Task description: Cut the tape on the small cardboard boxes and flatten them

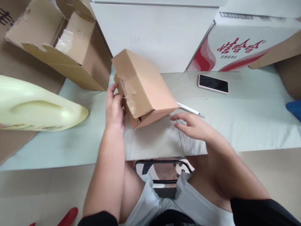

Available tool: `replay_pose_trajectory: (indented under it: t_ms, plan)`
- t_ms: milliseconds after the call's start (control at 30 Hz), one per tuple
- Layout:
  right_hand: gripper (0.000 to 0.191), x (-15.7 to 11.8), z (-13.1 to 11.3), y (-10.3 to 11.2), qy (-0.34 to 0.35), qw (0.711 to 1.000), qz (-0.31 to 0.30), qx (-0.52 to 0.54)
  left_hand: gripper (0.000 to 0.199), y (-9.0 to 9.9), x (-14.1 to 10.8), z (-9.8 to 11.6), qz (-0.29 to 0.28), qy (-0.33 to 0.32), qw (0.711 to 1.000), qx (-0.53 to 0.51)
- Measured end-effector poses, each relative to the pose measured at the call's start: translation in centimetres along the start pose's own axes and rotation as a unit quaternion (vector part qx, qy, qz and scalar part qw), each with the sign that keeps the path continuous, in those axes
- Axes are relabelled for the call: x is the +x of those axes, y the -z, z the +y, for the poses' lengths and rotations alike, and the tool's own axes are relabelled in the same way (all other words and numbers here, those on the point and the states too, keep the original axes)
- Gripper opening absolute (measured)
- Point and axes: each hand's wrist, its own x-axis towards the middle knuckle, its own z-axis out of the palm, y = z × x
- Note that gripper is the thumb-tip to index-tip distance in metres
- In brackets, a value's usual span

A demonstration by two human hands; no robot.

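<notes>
A small brown cardboard box [150, 81] sits tilted on the cloth-covered table, with torn tape along its near left face. The fingers of my left hand [115, 106] curl against the box's left edge and grip it; some fingertips are hidden. My right hand [190, 124] is open beside the box's near right corner, holding nothing, its fingers stretched toward the box. Just beyond those fingers lies a slim white pen-like tool [189, 109], one end hidden by the box or touching it.
A phone [213, 83] lies at the right. White cartons [155, 34] stand behind, one with red print [240, 50]. To the left are an open cardboard box [94, 59] and a pale yellow bottle [42, 105]. Something blue [293, 109] is at the right edge.
</notes>
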Motion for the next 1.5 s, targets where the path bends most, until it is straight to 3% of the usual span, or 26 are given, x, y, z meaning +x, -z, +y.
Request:
replay_pose_trajectory:
  t_ms: [133,233,433,567,667,867,1000,1167,1300,1433,1500]
  plan:
    - [0.053,0.2,-0.1,-0.7,0.110,0.990,0.043,0.081,0.043,-0.4,-0.6,0.3,-0.046,0.044,0.997,-0.038]
    - [0.049,0.5,0.0,-1.1,0.149,0.983,0.059,0.087,0.056,-0.5,-1.1,0.3,-0.070,0.049,0.996,-0.016]
    - [0.041,1.0,0.5,-1.9,0.101,0.987,0.083,0.093,0.079,-1.1,-1.1,-0.4,-0.049,0.043,0.998,0.016]
    - [0.042,1.7,1.3,-2.4,0.009,0.976,0.164,0.144,0.050,-1.2,-1.4,0.3,-0.040,0.034,0.998,-0.017]
    - [0.045,2.2,2.1,-2.9,-0.042,0.958,0.182,0.218,0.034,-0.9,-1.5,0.9,-0.033,0.027,0.999,-0.018]
    - [0.047,2.6,2.6,-3.0,-0.009,0.940,0.173,0.295,0.029,-0.2,-1.1,1.3,0.008,0.075,0.996,-0.037]
    - [0.052,2.2,2.1,-2.4,0.025,0.942,0.154,0.298,0.034,0.6,-0.5,1.1,-0.040,0.114,0.991,-0.048]
    - [0.060,1.8,1.6,-2.1,0.020,0.934,0.149,0.324,0.033,1.3,0.1,0.6,-0.120,0.106,0.987,-0.022]
    - [0.070,2.0,1.6,-2.3,0.024,0.926,0.170,0.335,0.049,0.7,-0.7,0.9,-0.133,0.103,0.986,-0.015]
    - [0.073,2.1,1.8,-2.4,0.036,0.930,0.209,0.300,0.087,0.2,-1.3,0.5,-0.184,0.039,0.982,-0.015]
    - [0.069,2.0,1.8,-2.5,0.028,0.936,0.205,0.284,0.097,0.3,-1.1,-0.1,-0.194,0.007,0.981,-0.017]
